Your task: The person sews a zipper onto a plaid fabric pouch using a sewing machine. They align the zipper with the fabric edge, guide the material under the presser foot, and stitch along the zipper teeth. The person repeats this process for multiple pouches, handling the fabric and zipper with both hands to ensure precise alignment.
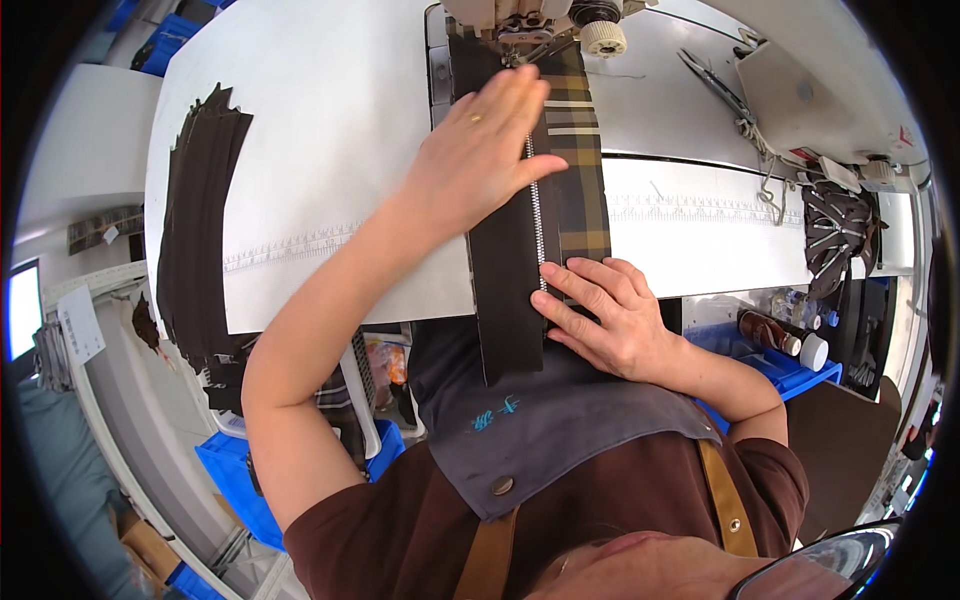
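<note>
A long strip of black fabric runs from under the sewing machine head down over the table's front edge. Silver zipper teeth show along its right side, and plaid fabric lies beside and under it. My left hand rests palm down across the strip near the needle area, fingers stretched toward the machine and thumb apart. Lower down, my right hand lies at the zipper near the table edge, with its fingers spread on the fabric and the fingertips by the teeth.
A stack of dark strips hangs over the table's left side. Tweezers or snips lie at the right of the machine bed, and a bundle of zippers hangs farther right. Below sit a blue tray with bottles and a blue bin.
</note>
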`<state>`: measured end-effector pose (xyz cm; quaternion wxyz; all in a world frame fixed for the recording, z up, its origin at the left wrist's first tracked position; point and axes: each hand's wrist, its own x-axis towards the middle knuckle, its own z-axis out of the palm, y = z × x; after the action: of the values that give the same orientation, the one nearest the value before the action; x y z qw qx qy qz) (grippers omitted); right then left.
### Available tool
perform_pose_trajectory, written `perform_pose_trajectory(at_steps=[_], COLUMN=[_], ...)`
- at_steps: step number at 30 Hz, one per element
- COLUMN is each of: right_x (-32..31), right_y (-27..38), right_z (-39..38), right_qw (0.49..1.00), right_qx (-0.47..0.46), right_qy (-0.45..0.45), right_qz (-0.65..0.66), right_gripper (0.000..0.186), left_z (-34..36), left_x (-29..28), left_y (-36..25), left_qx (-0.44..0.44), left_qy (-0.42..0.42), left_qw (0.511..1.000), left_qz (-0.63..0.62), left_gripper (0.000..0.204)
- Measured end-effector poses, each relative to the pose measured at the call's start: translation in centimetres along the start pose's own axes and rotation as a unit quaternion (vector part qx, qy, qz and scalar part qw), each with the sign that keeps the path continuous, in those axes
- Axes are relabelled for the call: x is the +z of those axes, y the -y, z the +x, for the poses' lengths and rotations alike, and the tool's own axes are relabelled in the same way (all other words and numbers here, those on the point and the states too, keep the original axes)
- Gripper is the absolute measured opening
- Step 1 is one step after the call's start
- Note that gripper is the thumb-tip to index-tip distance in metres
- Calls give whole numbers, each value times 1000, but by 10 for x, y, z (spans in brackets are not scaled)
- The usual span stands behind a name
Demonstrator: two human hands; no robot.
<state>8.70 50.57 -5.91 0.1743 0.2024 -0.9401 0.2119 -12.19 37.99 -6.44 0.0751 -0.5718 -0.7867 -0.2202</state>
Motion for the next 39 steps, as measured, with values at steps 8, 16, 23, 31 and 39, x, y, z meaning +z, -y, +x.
perform_pose_trajectory(at_steps=[8,16,23,31,39], right_x=[1,-4,-11,-19,-16], right_y=[-3,-10,-19,-30,-53], right_z=[4,12,26,40,53], right_qw=[998,999,999,998,998], right_qx=[-34,-41,-18,-27,-24], right_qy=[-28,1,24,55,57], right_qz=[32,31,40,33,32], right_gripper=[47,38,41,46,47], left_z=[-21,-3,1,-8,-8], left_x=[-19,-32,-24,-18,-15], left_y=[18,37,44,35,29], left_qx=[-83,-56,-23,-25,-50], left_qy=[-1,38,-4,-29,-31], left_qw=[997,997,1000,999,997], left_qz=[-9,-34,7,27,42], left_gripper=[43,47,42,39,43])
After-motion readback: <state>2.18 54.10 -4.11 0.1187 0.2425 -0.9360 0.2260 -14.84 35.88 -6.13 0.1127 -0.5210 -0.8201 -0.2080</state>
